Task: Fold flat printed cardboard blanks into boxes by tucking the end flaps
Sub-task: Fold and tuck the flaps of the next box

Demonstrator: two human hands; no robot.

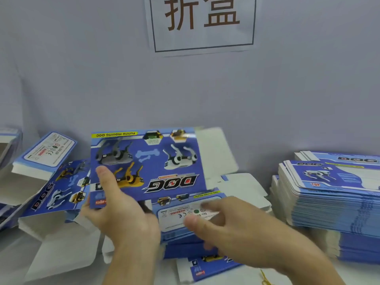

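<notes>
My left hand (119, 206) grips the lower left corner of a blue printed cardboard blank (152, 161) with toy dogs and "DOG" on it, thumb on the printed face. The blank is raised and tilted up toward me, with white flaps (216, 151) sticking out on its right. My right hand (232, 225) hovers blurred, fingers loosely spread, over the narrow side panel with the warning label (176, 212) below the blank's face. It holds nothing that I can see.
A tall stack of flat blue blanks (337, 194) stands at the right. Folded boxes (47, 153) and opened blanks (57, 188) lie at the left. More blanks (207, 264) lie under my hands. A paper sign (203, 23) hangs on the grey wall behind.
</notes>
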